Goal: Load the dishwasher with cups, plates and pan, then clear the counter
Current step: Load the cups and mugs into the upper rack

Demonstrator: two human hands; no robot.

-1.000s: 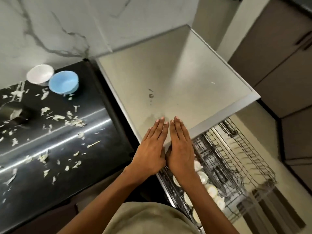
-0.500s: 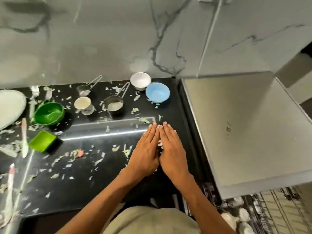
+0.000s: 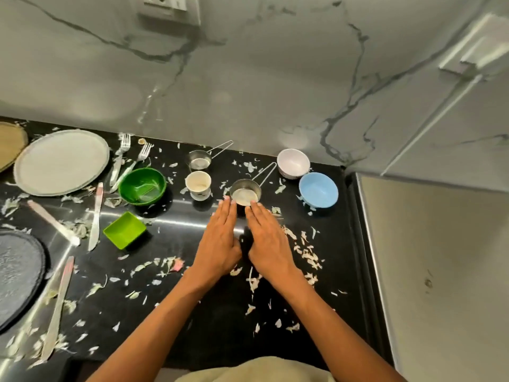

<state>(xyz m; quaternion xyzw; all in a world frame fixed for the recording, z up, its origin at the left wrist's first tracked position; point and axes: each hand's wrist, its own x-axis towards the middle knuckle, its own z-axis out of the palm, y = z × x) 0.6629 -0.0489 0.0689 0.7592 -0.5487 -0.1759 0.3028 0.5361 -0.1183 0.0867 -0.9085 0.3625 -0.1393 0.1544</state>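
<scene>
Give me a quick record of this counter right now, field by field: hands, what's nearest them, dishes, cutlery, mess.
hands: left hand and right hand flat, fingers straight, side by side, holding nothing
nearest item: steel measuring cup at the fingertips
bowls: green bowl, white bowl, blue bowl
plates: round steel plate, dark plate
cutlery: two forks
mess: pale scraps scattered over the black counter

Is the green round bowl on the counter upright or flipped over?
Upright. The green round bowl shows its open rim and inside facing up, resting on the black counter beside the forks.
</scene>
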